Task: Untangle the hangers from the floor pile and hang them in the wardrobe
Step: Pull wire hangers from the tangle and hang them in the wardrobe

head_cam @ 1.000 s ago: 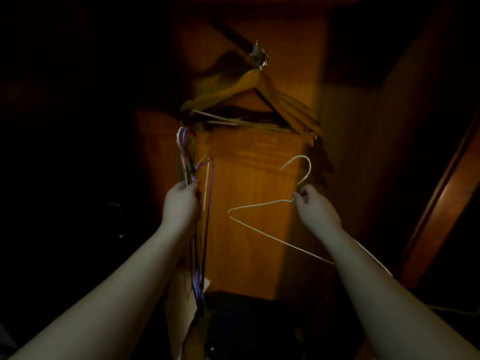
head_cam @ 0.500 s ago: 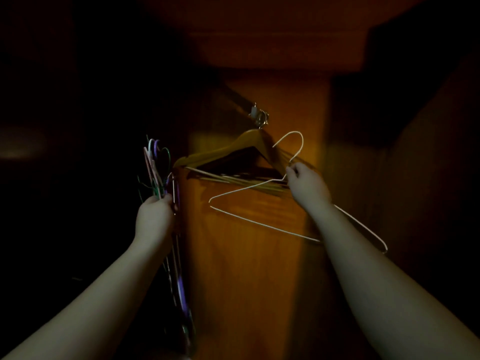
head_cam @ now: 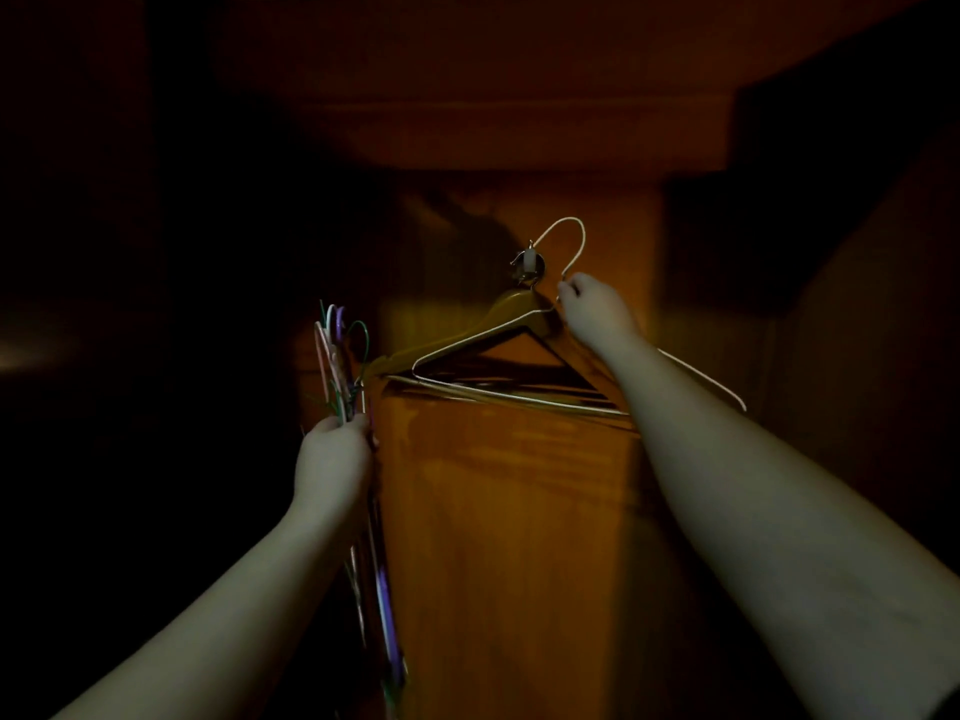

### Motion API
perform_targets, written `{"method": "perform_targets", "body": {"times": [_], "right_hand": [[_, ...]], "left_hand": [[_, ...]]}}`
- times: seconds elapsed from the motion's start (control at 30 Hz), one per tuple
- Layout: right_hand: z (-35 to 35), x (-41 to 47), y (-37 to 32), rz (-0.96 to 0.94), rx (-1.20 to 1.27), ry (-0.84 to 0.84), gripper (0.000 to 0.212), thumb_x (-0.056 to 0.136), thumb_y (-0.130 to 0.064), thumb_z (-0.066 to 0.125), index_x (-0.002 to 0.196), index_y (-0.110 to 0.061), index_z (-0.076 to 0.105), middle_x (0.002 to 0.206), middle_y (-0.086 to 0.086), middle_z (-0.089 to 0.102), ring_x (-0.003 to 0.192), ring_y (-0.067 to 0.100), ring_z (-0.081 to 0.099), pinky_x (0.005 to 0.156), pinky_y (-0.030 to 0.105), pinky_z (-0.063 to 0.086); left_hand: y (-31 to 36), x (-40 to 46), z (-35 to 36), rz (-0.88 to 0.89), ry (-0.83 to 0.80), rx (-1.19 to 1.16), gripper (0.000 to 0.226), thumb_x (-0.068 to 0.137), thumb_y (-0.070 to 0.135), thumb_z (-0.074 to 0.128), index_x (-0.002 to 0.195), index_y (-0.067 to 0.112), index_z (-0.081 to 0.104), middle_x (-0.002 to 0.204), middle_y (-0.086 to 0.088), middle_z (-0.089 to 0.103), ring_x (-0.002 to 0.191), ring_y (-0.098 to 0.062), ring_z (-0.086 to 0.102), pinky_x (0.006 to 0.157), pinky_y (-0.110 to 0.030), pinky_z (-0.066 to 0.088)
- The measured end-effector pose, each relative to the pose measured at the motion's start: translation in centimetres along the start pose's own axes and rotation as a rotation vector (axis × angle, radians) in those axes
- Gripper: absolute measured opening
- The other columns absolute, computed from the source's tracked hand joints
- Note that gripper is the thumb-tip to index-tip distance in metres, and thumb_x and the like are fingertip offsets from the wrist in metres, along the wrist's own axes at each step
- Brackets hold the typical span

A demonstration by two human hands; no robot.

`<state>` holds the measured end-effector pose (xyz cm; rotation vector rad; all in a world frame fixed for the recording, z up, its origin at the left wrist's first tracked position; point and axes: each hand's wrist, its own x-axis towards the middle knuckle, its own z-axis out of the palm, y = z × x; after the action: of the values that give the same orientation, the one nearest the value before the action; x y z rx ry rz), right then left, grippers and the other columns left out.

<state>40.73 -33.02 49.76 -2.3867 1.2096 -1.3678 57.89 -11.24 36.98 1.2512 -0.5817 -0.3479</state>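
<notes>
Inside the dim wardrobe (head_cam: 519, 511), right hand (head_cam: 597, 309) pinches a white wire hanger (head_cam: 467, 348) at its neck, w/ the hook raised just beside the metal wall hook (head_cam: 529, 265), not yet over it. Wooden hangers (head_cam: 483, 324) hang from that wall hook, behind the white one. Left hand (head_cam: 332, 459) grips a bundle of coloured wire hangers (head_cam: 337, 350), hooks up, bodies trailing down past the wrist.

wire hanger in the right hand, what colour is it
White, or very pale; the wire hanger pinched by the right hand shows best in the head view.
</notes>
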Motion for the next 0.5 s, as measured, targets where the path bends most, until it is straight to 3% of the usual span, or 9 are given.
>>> {"method": "perform_targets", "body": {"times": [0.2,0.3,0.4,0.5], "right_hand": [[1.7,0.5,-0.8,-0.008,-0.008,-0.072,0.023,0.101,-0.024,0.038,0.111,-0.019,0.058,0.089,0.004,0.059,0.074,0.021,0.055,0.060,0.033,0.041],[2.7,0.6,-0.6,-0.009,-0.029,-0.052,0.025,0.100,-0.026,0.040,0.116,-0.018,0.058,0.091,0.001,0.058,0.083,0.022,0.057,0.068,0.036,0.045],[3.6,0.2,-0.6,-0.008,-0.115,-0.020,0.031,0.102,-0.038,0.039,0.108,-0.015,0.059,0.090,0.004,0.059,0.082,0.023,0.058,0.072,0.038,0.050],[4.3,-0.1,-0.4,-0.050,-0.220,0.024,0.040,0.102,-0.039,0.037,0.107,-0.008,0.062,0.103,0.008,0.056,0.097,0.026,0.055,0.088,0.044,0.048]], "left_hand": [[-0.4,0.1,-0.5,-0.020,-0.029,-0.042,0.016,0.101,0.023,0.047,0.095,0.012,0.057,0.062,-0.001,0.052,0.048,-0.016,0.047,0.049,-0.027,0.037],[-0.7,0.0,-0.8,-0.029,-0.033,-0.072,0.017,0.101,0.024,0.047,0.098,0.014,0.060,0.071,-0.008,0.059,0.058,-0.024,0.055,0.059,-0.036,0.045],[-1.2,-0.4,-1.0,-0.016,-0.020,-0.068,0.015,0.101,0.023,0.046,0.093,0.018,0.058,0.068,-0.004,0.053,0.053,-0.019,0.048,0.051,-0.030,0.037],[-1.8,-0.8,-1.2,-0.010,-0.016,-0.034,0.017,0.102,0.024,0.046,0.094,0.015,0.058,0.065,-0.001,0.049,0.048,-0.015,0.044,0.047,-0.027,0.033]]}}
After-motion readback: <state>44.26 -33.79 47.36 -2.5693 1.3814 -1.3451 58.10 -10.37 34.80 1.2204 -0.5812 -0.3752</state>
